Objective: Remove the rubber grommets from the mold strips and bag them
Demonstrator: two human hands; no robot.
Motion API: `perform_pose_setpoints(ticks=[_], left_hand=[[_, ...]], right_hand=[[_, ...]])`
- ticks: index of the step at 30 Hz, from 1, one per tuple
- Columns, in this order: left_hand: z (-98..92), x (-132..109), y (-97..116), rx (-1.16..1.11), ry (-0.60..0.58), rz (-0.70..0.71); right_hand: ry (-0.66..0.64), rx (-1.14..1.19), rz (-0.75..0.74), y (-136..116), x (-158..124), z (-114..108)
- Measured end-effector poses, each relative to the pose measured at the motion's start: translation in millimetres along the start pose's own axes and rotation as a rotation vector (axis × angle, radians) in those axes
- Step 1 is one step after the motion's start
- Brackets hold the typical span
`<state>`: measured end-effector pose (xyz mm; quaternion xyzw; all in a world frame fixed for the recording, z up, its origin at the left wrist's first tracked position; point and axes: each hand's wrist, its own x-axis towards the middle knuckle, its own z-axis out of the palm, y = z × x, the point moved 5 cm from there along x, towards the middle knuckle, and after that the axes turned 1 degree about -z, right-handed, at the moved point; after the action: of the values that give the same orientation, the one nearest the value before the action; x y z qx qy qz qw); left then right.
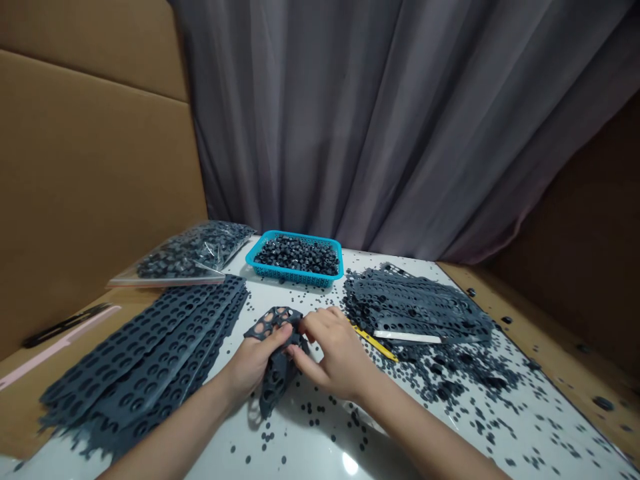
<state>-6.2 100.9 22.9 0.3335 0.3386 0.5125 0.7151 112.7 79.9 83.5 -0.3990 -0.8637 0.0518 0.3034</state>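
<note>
Near the middle of the white table, a dark grey rubber sheet with rows of round holes is bent and folded between my hands. My left hand grips it from the left, thumb on top, and skin shows through some holes. My right hand is closed at the sheet's right side, fingers and thumb pinched at its edge; whether a small piece sits between the fingertips is hidden. Just beyond lies a blue basket holding many small dark rubber pieces.
Stacked sheets with round cups lie at left, below a clear zip bag of dark pieces. At right are a pile of holed sheets, a yellow tool, a white strip and scattered discs. A pink strip lies far left.
</note>
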Motion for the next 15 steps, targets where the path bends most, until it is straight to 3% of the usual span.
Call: perform_pose_setpoints(ticks=[4, 8, 10, 12, 15], left_hand=[[5.5, -1, 3, 0.013, -0.005, 0.015], [9.2, -3, 1, -0.038, 0.042, -0.114], [9.2, -5, -1, -0.096, 0.075, -0.151], [7.7, -5, -1, -0.152, 0.097, -0.183], [-0.3, -3, 0, -0.191, 0.165, -0.219]], right_hand=[[-0.088, 0.260, 0.033, 1, 1, 4], [-0.198, 1.004, 0.294, 12, -1, 28], [-0.152, 1.326, 0.477, 17, -4, 43], [-0.067, 1.508, 0.593, 19, -6, 51], [0.045, 1.639, 0.550, 17, -3, 44]])
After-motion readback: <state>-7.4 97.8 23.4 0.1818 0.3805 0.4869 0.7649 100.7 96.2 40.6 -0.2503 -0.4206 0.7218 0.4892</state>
